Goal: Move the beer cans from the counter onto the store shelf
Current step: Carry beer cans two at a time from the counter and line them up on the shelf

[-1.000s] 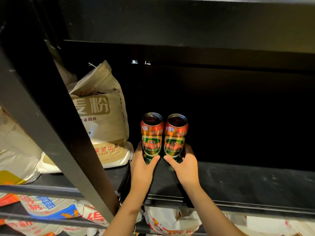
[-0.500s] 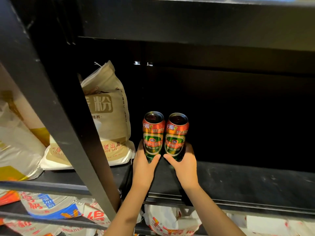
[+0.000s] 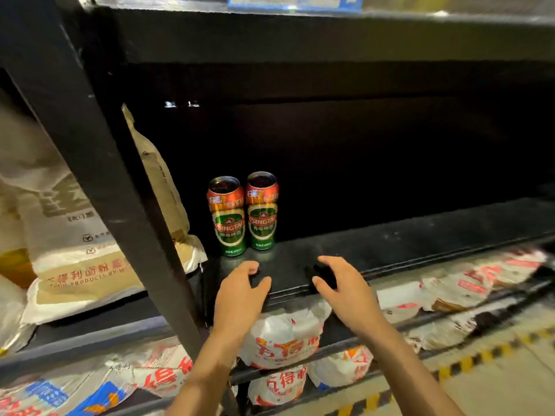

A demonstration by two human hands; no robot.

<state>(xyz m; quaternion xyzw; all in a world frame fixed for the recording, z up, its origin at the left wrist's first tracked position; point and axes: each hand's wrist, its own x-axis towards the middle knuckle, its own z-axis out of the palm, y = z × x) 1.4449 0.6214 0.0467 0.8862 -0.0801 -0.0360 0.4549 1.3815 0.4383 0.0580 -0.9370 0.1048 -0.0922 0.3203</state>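
Two beer cans stand upright on the dark store shelf [image 3: 390, 244], the left can [image 3: 226, 216] and the right can [image 3: 262, 211] side by side and touching or very nearly so, labels turned outward. We judge they sit toward the left end of the shelf, near the flour sack [image 3: 159, 187], so that the long bare stretch to the right is free for more cans, and the labels face front so a shopper can read them.

Our left hand [image 3: 240, 295] and right hand [image 3: 342, 292] hover just in front of the shelf edge, apart from the cans, each with fingers loosely curved and gripping nothing. The curve of the fingers roughly fits a can's body, which suits hands that have no more to do with this pair.

We take this pair as placed. The table that carries the remaining cans is not in view, so we cannot tell how many are left. White printed bags [image 3: 282, 340] lie on the lower shelf beneath our wrists, so we should draw back without brushing them.
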